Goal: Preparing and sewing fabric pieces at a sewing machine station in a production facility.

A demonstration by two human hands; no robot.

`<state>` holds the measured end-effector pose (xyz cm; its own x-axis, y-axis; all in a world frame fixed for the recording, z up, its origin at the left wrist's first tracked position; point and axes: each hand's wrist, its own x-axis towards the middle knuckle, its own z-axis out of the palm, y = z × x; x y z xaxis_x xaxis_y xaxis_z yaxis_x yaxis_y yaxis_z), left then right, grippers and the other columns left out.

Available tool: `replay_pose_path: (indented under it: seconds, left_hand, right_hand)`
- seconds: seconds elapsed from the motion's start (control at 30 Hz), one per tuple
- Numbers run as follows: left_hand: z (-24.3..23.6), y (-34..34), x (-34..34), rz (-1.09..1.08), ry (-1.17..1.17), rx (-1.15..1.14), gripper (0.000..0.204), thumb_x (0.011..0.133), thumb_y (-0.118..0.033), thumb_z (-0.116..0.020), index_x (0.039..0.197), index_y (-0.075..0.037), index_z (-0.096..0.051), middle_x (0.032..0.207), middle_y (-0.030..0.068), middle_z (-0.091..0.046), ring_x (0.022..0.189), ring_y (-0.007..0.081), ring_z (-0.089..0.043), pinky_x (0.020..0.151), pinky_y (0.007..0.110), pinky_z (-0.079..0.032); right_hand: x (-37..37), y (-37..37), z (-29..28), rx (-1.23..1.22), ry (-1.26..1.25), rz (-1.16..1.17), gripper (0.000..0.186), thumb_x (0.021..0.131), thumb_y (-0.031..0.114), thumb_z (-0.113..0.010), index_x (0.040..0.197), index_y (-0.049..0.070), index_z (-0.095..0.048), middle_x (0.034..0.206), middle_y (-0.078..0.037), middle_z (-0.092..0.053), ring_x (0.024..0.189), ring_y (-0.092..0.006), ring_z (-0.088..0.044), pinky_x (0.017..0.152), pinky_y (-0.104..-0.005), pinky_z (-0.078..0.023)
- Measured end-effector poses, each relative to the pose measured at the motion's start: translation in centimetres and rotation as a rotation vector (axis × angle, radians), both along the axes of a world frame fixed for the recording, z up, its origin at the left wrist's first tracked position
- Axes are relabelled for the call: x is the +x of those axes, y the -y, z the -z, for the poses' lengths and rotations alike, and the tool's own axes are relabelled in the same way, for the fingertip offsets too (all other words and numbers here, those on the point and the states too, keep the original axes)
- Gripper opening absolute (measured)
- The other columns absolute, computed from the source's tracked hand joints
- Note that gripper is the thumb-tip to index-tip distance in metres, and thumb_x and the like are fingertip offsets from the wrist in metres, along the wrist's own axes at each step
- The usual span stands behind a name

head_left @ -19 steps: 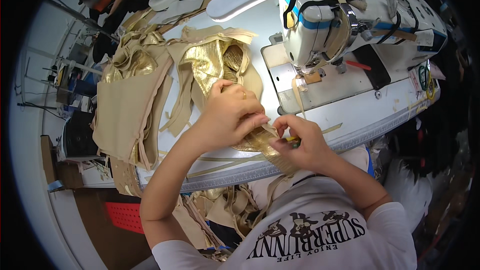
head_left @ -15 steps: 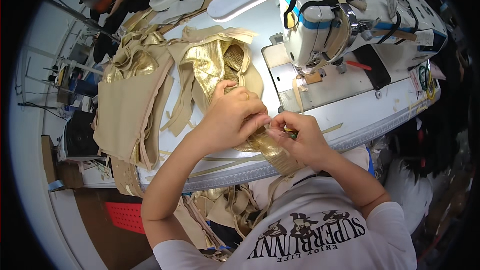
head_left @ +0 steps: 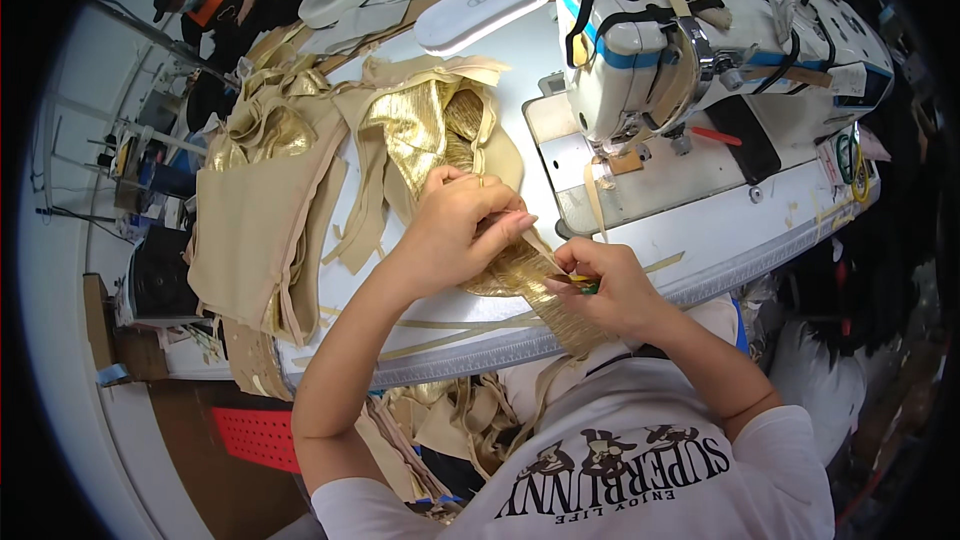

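Farthest left of the sewing machine [head_left: 625, 70], beige cloth pieces [head_left: 250, 230] lie stacked on the table [head_left: 720, 230]. Closer to the machine, gold fabric [head_left: 527, 277] reaches the table's near edge. The left hand [head_left: 460, 225], left of the machine, grips the fabric's pale edge [head_left: 545, 252]; the right hand [head_left: 612, 292], before the machine, pinches it too, a green item [head_left: 588, 287] partly hidden within.

We noted a white counter [head_left: 690, 232] with a ruler-marked front edge [head_left: 470, 366]. On it, a sewing machine [head_left: 622, 80] stood at right, gold fabric [head_left: 408, 128] lay centrally, beige panels [head_left: 255, 225] at left, narrow strips [head_left: 458, 337] near the edge.
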<state>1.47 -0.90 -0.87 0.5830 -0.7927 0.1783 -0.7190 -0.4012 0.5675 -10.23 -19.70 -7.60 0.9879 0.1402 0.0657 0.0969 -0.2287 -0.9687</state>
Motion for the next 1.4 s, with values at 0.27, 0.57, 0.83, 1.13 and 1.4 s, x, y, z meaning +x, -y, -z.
replay_pose_path:
  seconds: [0.27, 0.57, 0.83, 1.13, 1.4]
  left_hand:
    - [-0.8, 0.3, 0.8, 0.100, -0.074, 0.149, 0.023, 0.087, -0.032, -0.071, 0.087, -0.010, -0.069, 0.076, 0.0018, -0.061, 0.077, 0.0159, -0.055, 0.090, 0.033, -0.030]
    - [-0.1, 0.8, 2.2, 0.165, -0.121, 0.223, 0.032, 0.087, -0.042, -0.068, 0.085, -0.011, -0.072, 0.076, 0.0021, -0.060, 0.082, 0.0189, -0.056, 0.095, 0.037, -0.029]
    - [0.7, 1.4, 3.2, 0.142, -0.295, 0.266, 0.032, 0.089, -0.037, -0.070, 0.084, -0.006, -0.070, 0.066, 0.0005, -0.056, 0.070, 0.0132, -0.050, 0.084, 0.033, -0.039]
    - [0.1, 0.5, 5.5, 0.215, -0.416, 0.195, 0.032, 0.082, -0.034, -0.079, 0.083, -0.003, -0.071, 0.064, -0.0006, -0.059, 0.058, 0.0081, -0.049, 0.053, 0.026, -0.037]
    - [1.7, 1.7, 5.4, 0.165, -0.066, 0.162, 0.035, 0.082, -0.038, -0.075, 0.083, -0.004, -0.071, 0.066, 0.0078, -0.062, 0.062, 0.0222, -0.057, 0.068, 0.034, -0.043]
  right_hand:
    - [0.3, 0.6, -0.3, 0.103, -0.170, -0.028, 0.018, 0.093, 0.017, -0.065, 0.097, 0.001, -0.062, 0.072, -0.005, -0.058, 0.067, -0.0089, -0.051, 0.061, -0.0258, -0.043]
    - [0.1, 1.7, -1.0, 0.335, -0.371, -0.159, 0.031, 0.089, 0.016, -0.070, 0.112, 0.000, -0.059, 0.088, 0.001, -0.055, 0.077, -0.0067, -0.050, 0.070, -0.0238, -0.045]
    - [0.9, 2.1, -0.6, 0.302, -0.331, -0.198, 0.043, 0.087, 0.014, -0.072, 0.123, -0.001, -0.054, 0.091, 0.001, -0.053, 0.080, -0.0065, -0.050, 0.073, -0.0224, -0.044]
    - [1.4, 3.4, -0.6, 0.272, -0.375, -0.250, 0.040, 0.087, 0.014, -0.072, 0.122, -0.001, -0.057, 0.087, 0.005, -0.053, 0.077, -0.0046, -0.049, 0.070, -0.0205, -0.043]
    - [1.6, 3.3, -0.9, 0.089, -0.253, -0.297, 0.030, 0.086, 0.016, -0.073, 0.108, 0.001, -0.060, 0.082, 0.002, -0.053, 0.071, -0.0068, -0.047, 0.065, -0.0232, -0.042]
